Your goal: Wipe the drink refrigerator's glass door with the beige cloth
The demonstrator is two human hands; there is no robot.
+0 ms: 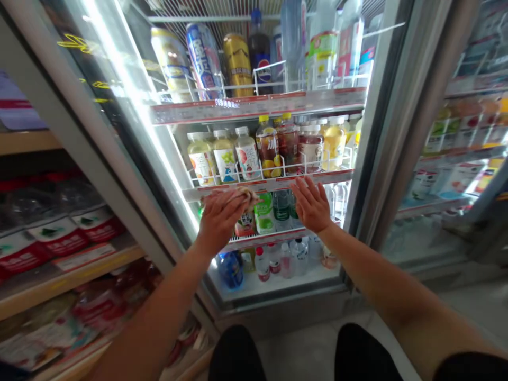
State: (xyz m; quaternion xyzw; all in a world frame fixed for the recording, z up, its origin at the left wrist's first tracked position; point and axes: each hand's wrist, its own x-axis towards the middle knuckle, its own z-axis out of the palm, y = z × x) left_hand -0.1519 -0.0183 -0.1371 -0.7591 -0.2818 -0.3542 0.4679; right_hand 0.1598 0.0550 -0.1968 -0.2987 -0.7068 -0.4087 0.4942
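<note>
In front of a lit drinks fridge, my left hand (220,216) presses on a crumpled, pale brownish cloth (251,196), which sticks out past my fingertips. It is level with the price strip (273,184) of the middle shelf. To the right, my right hand (313,205) is raised with fingers stretched out and nothing in it. Its fingertips overlap the same strip; whether they touch it or glass in front of it, I cannot tell. Just above are bottles of juice (226,159) and a lemon tea bottle (270,148). Green-labelled bottles (264,211) show between my hands.
Cans (238,63) and large bottles stand on the upper shelf behind wire guards. Small bottles (262,264) are at the fridge bottom. Wooden shelves (79,270) with packed goods flank the left. A metal frame (408,106) and another fridge section are on the right.
</note>
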